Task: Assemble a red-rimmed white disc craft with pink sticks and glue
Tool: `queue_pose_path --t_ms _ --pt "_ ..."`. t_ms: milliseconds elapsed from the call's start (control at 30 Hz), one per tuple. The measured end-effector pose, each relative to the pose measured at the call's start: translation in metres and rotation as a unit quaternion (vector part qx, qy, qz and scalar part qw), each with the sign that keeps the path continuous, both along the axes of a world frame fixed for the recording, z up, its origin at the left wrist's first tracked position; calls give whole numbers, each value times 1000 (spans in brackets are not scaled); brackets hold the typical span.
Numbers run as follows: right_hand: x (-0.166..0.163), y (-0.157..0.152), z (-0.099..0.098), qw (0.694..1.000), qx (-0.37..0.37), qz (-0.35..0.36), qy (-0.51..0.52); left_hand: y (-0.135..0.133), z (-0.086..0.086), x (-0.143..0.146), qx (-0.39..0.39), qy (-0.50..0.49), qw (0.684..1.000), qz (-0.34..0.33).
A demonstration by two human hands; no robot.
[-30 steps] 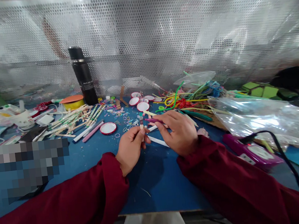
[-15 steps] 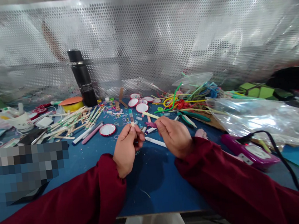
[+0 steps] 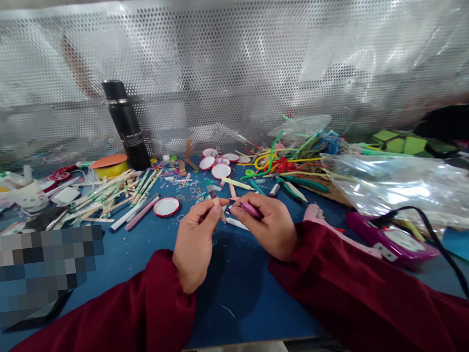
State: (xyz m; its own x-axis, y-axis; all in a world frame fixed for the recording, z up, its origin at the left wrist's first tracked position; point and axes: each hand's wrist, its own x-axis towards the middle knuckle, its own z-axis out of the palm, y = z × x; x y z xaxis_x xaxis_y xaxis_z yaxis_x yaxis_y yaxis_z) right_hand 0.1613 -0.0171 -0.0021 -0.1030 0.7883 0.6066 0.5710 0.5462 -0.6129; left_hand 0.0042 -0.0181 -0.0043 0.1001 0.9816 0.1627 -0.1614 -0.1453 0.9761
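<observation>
My left hand [image 3: 195,238] is closed in a pinch on a small stick with a green tip [image 3: 213,196], held a little above the blue table [image 3: 141,249]. My right hand [image 3: 267,223] is closed around a purple-pink marker [image 3: 250,209], whose tip points toward the stick. The two hands nearly touch at their fingertips. A white stick [image 3: 237,223] lies on the table just under them. Both arms wear dark red sleeves.
A black flask [image 3: 126,125] stands at the back left, next to a yellow roll with an orange lid [image 3: 110,163]. Wooden sticks [image 3: 113,192], red-rimmed lids [image 3: 167,207], coloured pipe cleaners [image 3: 287,156], a clear plastic bag [image 3: 405,185] and a purple glue gun [image 3: 388,237] crowd the table. A perforated metal screen [image 3: 246,56] stands behind.
Both hands have drawn closer together and slightly toward me. The left hand's stick has tilted down to meet the marker's tip.
</observation>
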Motion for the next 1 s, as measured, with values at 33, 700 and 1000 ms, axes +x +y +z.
queue_pose_path --t_ms 33,700,1000 --pt "0 0 -1 1000 -10 16 3 0 -1 0 -2 -2 1000 -8" --pt "-11 -10 5 837 -352 172 382 0 -3 0 -58 -55 992 -99" --pt "-14 -15 7 832 -361 170 386 0 0 -1 -36 -64 996 -47"
